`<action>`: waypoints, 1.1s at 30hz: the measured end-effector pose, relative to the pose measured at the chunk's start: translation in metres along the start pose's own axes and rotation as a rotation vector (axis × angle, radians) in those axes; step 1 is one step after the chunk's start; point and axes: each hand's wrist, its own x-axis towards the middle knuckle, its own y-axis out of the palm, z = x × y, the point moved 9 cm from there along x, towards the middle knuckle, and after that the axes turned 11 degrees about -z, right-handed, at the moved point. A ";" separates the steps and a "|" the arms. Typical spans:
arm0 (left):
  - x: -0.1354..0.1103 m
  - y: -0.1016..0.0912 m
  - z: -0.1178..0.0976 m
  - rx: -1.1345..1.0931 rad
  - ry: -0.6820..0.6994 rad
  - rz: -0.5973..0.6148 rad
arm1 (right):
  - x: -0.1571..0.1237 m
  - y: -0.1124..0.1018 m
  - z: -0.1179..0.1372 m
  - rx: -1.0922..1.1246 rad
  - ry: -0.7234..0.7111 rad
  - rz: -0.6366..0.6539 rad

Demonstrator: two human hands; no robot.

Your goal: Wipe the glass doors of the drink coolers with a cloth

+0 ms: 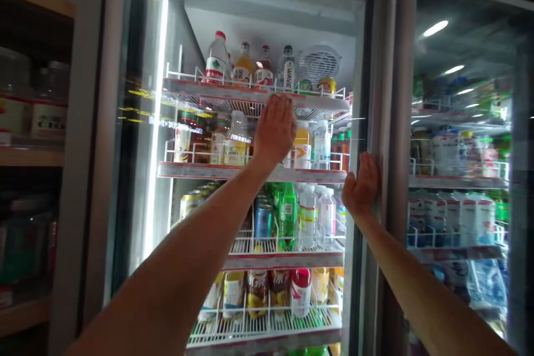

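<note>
I face an open drinks fridge with lit wire shelves. My left hand (274, 129) reaches in, fingers stretched up against the front edge of the top shelf (233, 92), in front of the second shelf's bottles (236, 142). It holds nothing that I can see. My right hand (364, 184) lies flat, fingers up, on the edge of the fridge door (386, 122), which stands open at the right. Bottles with red and white caps (217, 58) stand on the top shelf beside a round white fan (318, 64).
Lower shelves hold cans (263, 219), green and clear bottles (307, 216) and more drinks (300, 292). A second glass-door fridge (463, 178) with stocked shelves stands to the right. Wooden shelves with jars (31, 117) are on the left.
</note>
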 end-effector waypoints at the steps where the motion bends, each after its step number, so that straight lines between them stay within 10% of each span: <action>1: -0.004 -0.006 0.008 0.016 -0.028 -0.013 | 0.000 0.000 -0.001 -0.002 0.006 0.005; 8: -0.114 -0.016 -0.057 -0.175 0.688 0.229 | 0.001 -0.002 -0.002 0.013 0.004 0.003; 13: -0.075 -0.053 0.038 -0.007 0.208 0.023 | 0.002 -0.002 -0.003 0.010 -0.005 -0.017; 20: -0.179 -0.061 -0.032 -0.176 0.801 0.289 | 0.003 -0.003 -0.001 -0.038 0.022 0.031; 26: -0.134 -0.095 0.067 0.107 0.224 -0.013 | 0.002 -0.001 0.000 -0.006 0.015 0.035; 31: -0.223 -0.104 0.025 -0.053 0.818 0.290 | 0.001 0.000 -0.017 0.013 -0.121 0.002; 33: -0.224 -0.113 0.043 -0.020 0.783 0.318 | -0.003 0.004 -0.021 0.038 -0.207 0.033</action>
